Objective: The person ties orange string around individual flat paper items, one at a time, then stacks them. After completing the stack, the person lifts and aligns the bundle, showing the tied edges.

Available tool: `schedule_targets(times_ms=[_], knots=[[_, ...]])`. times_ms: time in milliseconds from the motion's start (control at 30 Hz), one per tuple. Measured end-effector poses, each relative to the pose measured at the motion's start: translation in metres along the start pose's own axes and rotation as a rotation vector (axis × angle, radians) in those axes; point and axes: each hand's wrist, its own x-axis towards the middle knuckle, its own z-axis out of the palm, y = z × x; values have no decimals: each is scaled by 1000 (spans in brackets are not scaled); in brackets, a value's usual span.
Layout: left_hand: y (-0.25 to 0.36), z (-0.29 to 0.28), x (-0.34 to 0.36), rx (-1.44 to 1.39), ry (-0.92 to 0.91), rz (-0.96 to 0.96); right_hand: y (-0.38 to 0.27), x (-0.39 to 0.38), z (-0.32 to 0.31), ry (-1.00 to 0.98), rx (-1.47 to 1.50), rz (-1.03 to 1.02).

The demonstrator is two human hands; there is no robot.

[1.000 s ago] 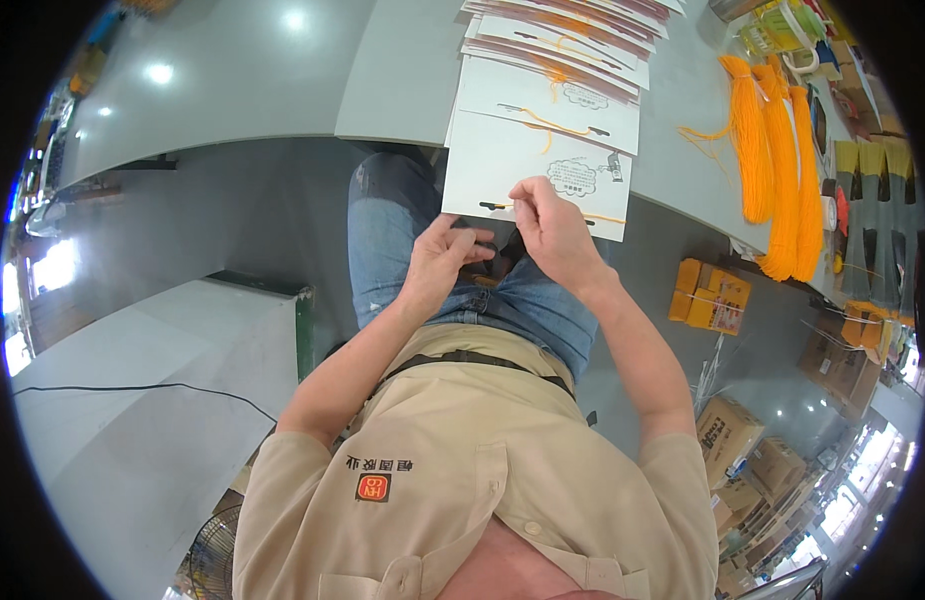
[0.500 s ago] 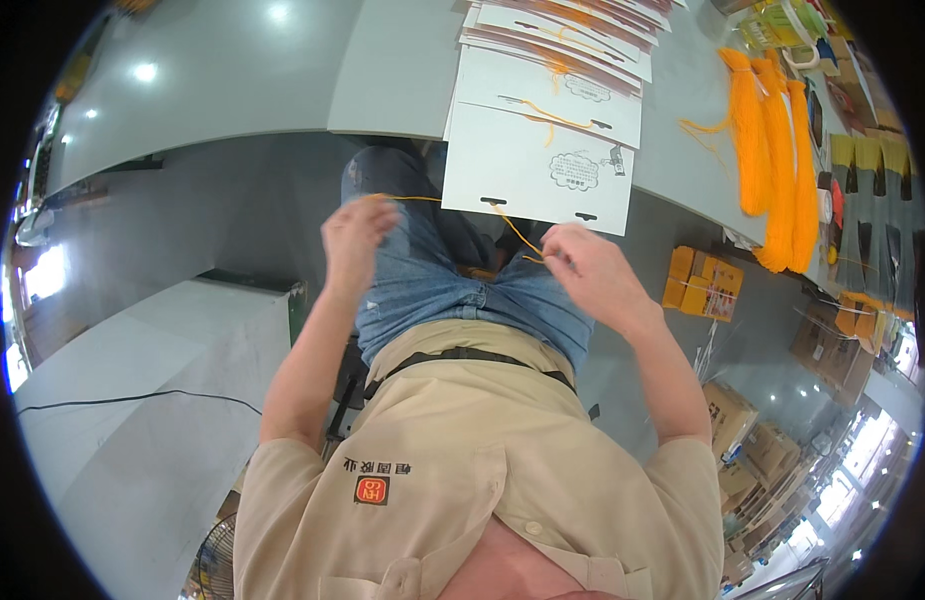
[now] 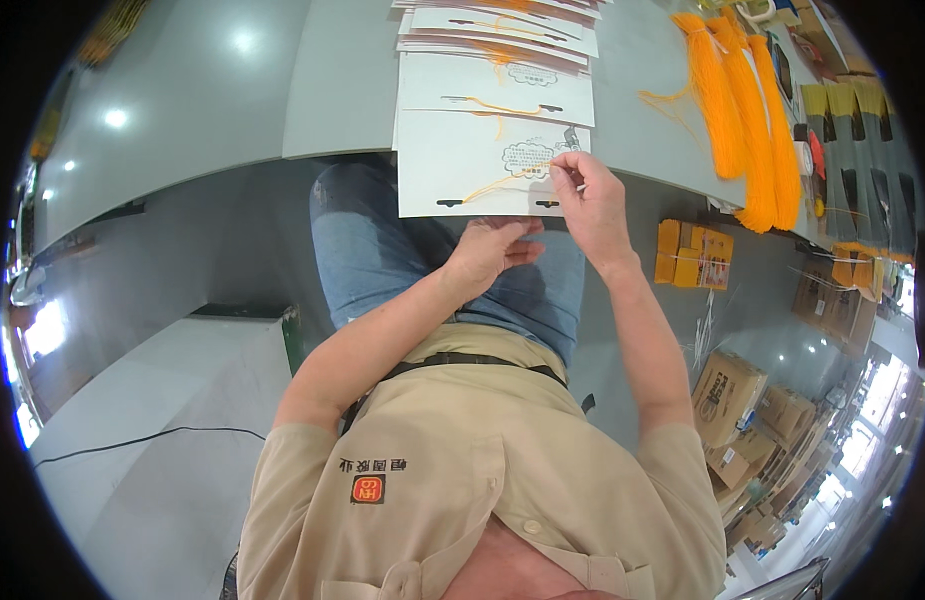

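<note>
The nearest white card point(image 3: 452, 160) lies at the front of an overlapping row of cards and juts over the table edge above my lap. It has two dark slots near its front edge. A thin orange cord point(image 3: 492, 187) comes out of the left slot and runs across the card's face to my right hand point(image 3: 594, 205). Thumb and forefinger of that hand pinch the cord above the right slot. My left hand point(image 3: 487, 252) is just below the card's front edge, near the right slot, its fingers stretched to the right and slightly apart; some fingertips are partly hidden.
More cards with orange cords point(image 3: 497, 80) stretch back across the grey table point(image 3: 347, 75). Orange cord bundles point(image 3: 737, 120) hang over the table's right side. Brushes point(image 3: 862, 160) lie farther right. Cardboard boxes point(image 3: 727, 400) stand on the floor at right, a white surface point(image 3: 162, 400) at lower left.
My left hand has come from the far left to beneath the card's front edge. My right hand has risen beside the card, drawing the cord over its face. The view has shifted slightly.
</note>
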Motion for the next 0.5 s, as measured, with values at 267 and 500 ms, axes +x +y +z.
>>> schedule_targets(times_ms=[267, 500], knots=[[-16, 5, 11, -105, -215, -37, -4, -38, -3, -6, 47, 62], [-19, -16, -7, 251, -71, -172, 7, -87, 14, 176, 204, 295]])
